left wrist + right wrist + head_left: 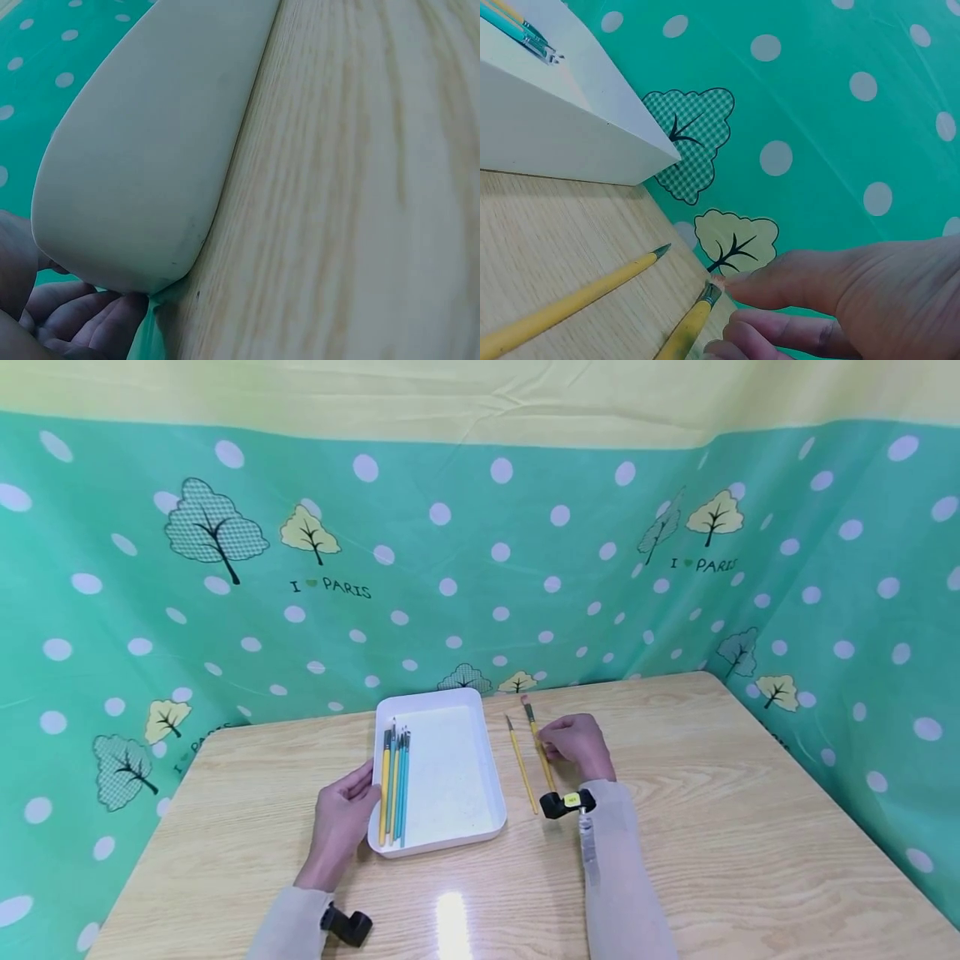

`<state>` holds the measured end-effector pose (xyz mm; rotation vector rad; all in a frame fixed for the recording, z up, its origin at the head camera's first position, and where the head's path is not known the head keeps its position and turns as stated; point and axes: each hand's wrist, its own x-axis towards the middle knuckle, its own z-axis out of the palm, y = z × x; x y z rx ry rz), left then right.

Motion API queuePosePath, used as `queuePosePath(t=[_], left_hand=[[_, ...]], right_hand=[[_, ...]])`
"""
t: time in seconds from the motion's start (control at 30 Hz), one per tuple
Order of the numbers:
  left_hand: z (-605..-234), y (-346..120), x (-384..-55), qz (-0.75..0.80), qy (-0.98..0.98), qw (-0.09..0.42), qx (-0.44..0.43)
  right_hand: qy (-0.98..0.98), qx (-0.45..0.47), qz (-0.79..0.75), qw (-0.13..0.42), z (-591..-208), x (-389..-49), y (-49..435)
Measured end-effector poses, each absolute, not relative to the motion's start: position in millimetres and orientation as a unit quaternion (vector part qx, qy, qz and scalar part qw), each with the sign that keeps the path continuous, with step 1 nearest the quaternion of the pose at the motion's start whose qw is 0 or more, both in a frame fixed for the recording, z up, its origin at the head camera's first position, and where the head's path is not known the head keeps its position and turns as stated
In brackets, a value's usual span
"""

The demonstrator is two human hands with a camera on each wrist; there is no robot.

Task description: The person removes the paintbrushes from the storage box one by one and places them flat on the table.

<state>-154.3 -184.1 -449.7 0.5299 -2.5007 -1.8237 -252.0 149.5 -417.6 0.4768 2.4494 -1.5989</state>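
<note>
Left hand [341, 814] grips the left wall of the white, rectangular, plastic-looking tray [450, 777]; slim yellow- and teal-handled paintbrushes [396, 785] lie inside along that wall. Right of tray, on pale wood-grain table [712, 793]: thin, pointed yellow paintbrush [521, 764], then flat-tipped yellow paintbrush [534, 725]. Right hand [577, 743], fingers bent, at the latter's handle; cannot tell whether pinching. Judged step: handling this brush singly; next move calls for a sure fingertip hold, tray steadied

Free tabletop [750, 810] stretches rightward of the right hand [576, 742]; leftward, a slim yellow brush [521, 764] and white tray [453, 768] obstruct; dotted curtain [525, 535] walls the rear.
</note>
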Motion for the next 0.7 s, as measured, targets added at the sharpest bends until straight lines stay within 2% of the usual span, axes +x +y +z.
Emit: queuePosePath(t=[0.2,0.7], left_hand=[[-450,-185,-155,-0.58,-0.797,0.006,0.166],[-452,-184,-156,-0.575,-0.8,0.0,0.172]], right_hand=[[0.82,0.159,-0.542,0.09,-416,-254,147],[0.789,0.09,-0.601,0.093,-400,-257,123]])
